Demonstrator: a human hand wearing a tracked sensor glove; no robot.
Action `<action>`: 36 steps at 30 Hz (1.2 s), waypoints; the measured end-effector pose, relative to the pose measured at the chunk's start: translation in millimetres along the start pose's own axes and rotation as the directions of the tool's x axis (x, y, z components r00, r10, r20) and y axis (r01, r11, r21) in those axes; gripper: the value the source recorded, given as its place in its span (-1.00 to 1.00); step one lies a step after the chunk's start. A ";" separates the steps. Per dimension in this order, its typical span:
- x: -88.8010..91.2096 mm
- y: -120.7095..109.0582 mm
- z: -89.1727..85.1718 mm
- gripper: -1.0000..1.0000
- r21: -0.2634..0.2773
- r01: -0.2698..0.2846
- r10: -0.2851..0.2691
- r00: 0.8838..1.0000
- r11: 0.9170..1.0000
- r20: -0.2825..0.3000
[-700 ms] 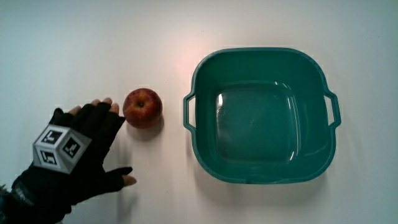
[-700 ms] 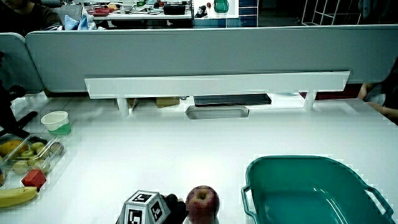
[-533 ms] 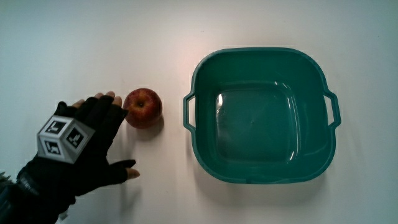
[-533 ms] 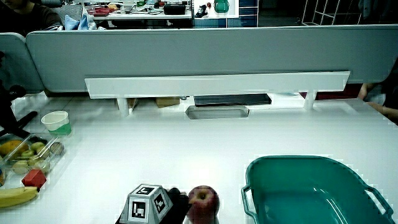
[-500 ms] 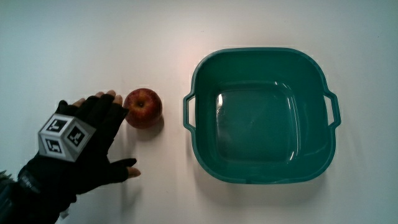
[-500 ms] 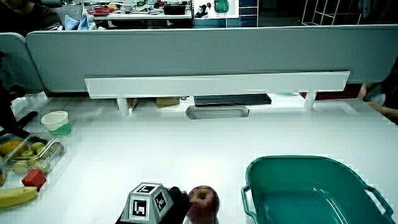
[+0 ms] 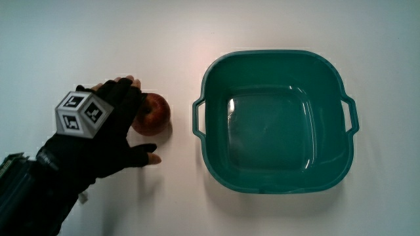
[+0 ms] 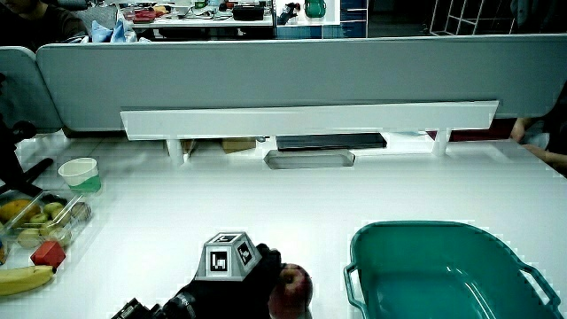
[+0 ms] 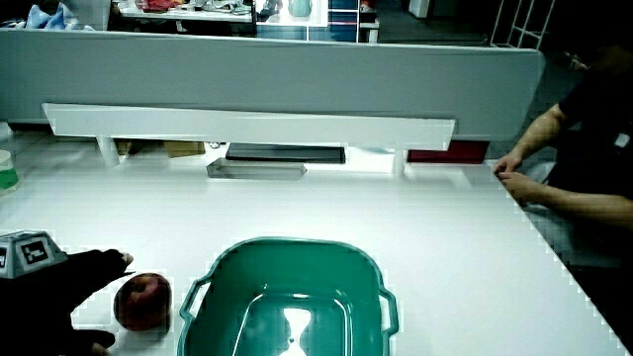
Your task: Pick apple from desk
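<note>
A red apple (image 7: 155, 113) lies on the white table beside a teal basin (image 7: 275, 56). The gloved hand (image 7: 111, 128) rests against the apple's side away from the basin, fingers spread over part of it and thumb on the table nearer the person. The fingers do not close around the fruit. Both side views show the apple (image 8: 298, 287) (image 9: 144, 301) half hidden by the hand (image 8: 237, 285) (image 9: 59, 289), with the patterned cube on its back.
The basin (image 8: 425, 228) (image 9: 287, 243) is empty, with a handle facing the apple. In a side view, a green cup (image 8: 80, 174), a clear box of fruit (image 8: 40, 217), a red block (image 8: 46, 254) and a banana (image 8: 19, 280) sit at the table's edge.
The hand has slid across the table toward the apple and farther from the person; its fingers now overlap the apple. The apple and the basin have not moved.
</note>
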 end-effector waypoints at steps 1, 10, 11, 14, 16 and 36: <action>-0.7 2.8 0.6 0.00 0.009 0.010 -0.010 1.000 1.000 -0.004; -5.5 22.3 -0.6 0.00 -0.040 0.031 -0.027 0.994 0.999 0.103; -6.0 22.8 -0.4 0.00 -0.053 0.026 -0.020 0.993 0.998 0.116; -8.3 26.3 -1.3 0.00 -0.057 0.031 -0.023 0.990 0.998 0.140; -7.6 27.0 -1.8 0.00 -0.063 0.026 -0.017 0.989 0.998 0.149; -1.1 23.6 -3.8 0.30 0.085 0.083 -0.091 0.991 0.993 0.099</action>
